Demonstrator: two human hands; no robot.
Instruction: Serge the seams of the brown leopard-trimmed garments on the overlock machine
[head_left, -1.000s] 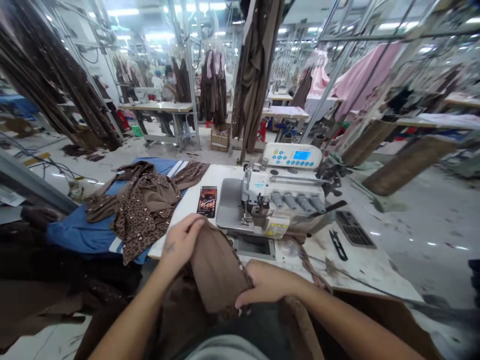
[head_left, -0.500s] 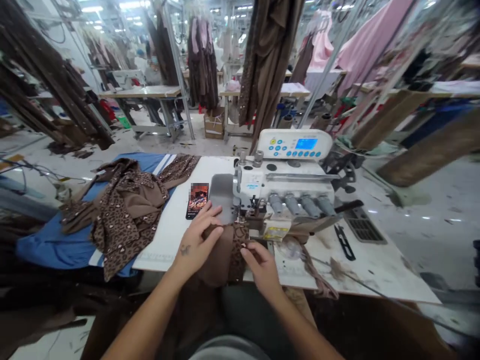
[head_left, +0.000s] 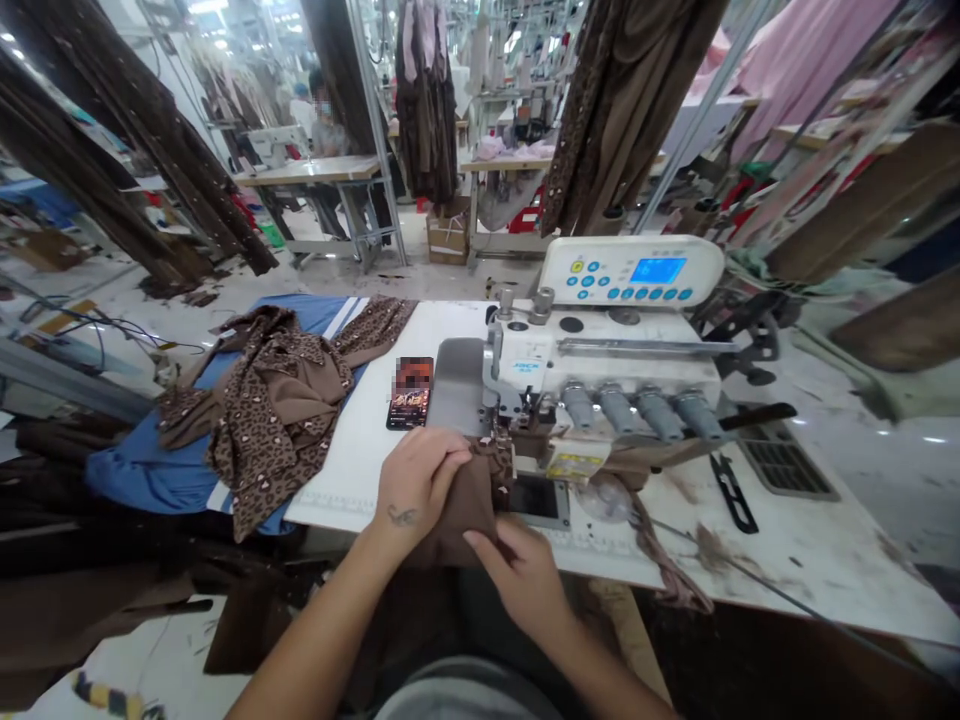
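A brown fabric piece (head_left: 461,500) with a leopard-print strip (head_left: 501,478) lies at the front of a white overlock sewing machine (head_left: 600,360). Its far end reaches under the machine's presser foot area. My left hand (head_left: 418,490) is closed on the upper left of the brown fabric, thumb against the fingers. Lower down, my right hand (head_left: 521,570) pinches the fabric's near right part between thumb and fingers; some fingertips are hidden behind the cloth. A phone (head_left: 410,393) with a lit screen lies just beyond my left hand.
Leopard-print and brown garment pieces (head_left: 281,410) lie over blue cloth (head_left: 142,455) at the table's left. Black thread snips (head_left: 733,493) and a dark grated tray (head_left: 787,460) are on the right. Brown fabric (head_left: 615,120) hangs behind the machine; a person (head_left: 326,135) sits farther back.
My left hand has gone from spread fingers to a closed grip on the fabric. My right hand has moved down along it, and the brown cloth is now folded over part of the strip.
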